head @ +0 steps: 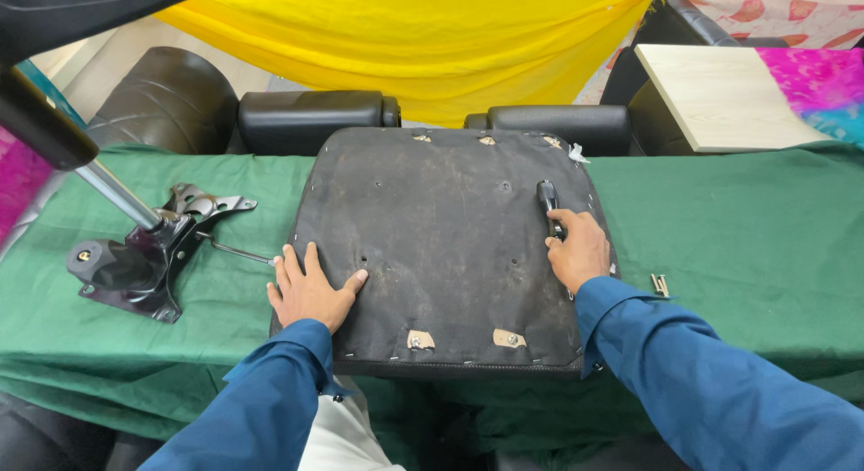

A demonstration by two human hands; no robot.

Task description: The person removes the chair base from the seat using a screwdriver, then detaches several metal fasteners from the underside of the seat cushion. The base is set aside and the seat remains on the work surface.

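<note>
One upturned chair seat (450, 246), square with rounded corners and covered in dusty black fabric stapled at the edges, lies mid-table on a green cloth (747, 219). One black metal tilt mechanism (148, 251) with a chrome rod sits at the left, and two small bolts (660, 285) at the right. The left hand (310, 291) rests flat, fingers spread, on the seat's left edge. The right hand (576, 251) grips a black-handled screwdriver (547, 201) against the seat's right side.
</note>
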